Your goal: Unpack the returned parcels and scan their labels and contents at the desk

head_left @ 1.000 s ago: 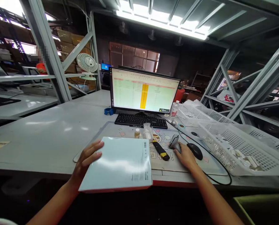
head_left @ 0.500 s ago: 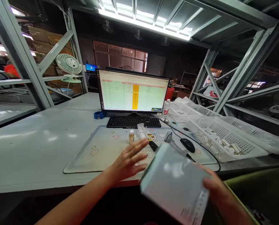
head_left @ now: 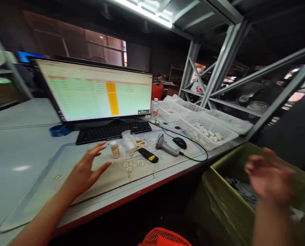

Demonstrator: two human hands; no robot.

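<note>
Workroom, as I face it: white table (head_left: 3, 164) beneath the left hand (head_left: 84, 174); far beyond that hand, paned window (head_left: 106, 48) in a dark wall (head_left: 138, 54); lit tube lamp (head_left: 147, 14) overhead; grey metal rack (head_left: 220, 65) beyond the right hand (head_left: 269, 176).

Box gone from our right hand (head_left: 269, 176), now at the green bin (head_left: 234, 208), four o'clock. Our left hand (head_left: 82, 174) has shifted to the bottle's (head_left: 115, 150) eight o'clock.

A mat (head_left: 111, 181) lies on the surface (head_left: 21, 162). The keyboard (head_left: 111, 131) stands before the monitor (head_left: 88, 95). On the mat, left to right: small bottle (head_left: 115, 151), wrapped item (head_left: 129, 141), cutter (head_left: 147, 154), scanner (head_left: 168, 147), mouse (head_left: 180, 142). Baskets (head_left: 197, 136) stand right of the mouse. Bin (head_left: 221, 208): at right, beside the surface. Left hand (head_left: 80, 174): over the mat, left of the small bottle. Right hand (head_left: 269, 177): at the bin.
</note>
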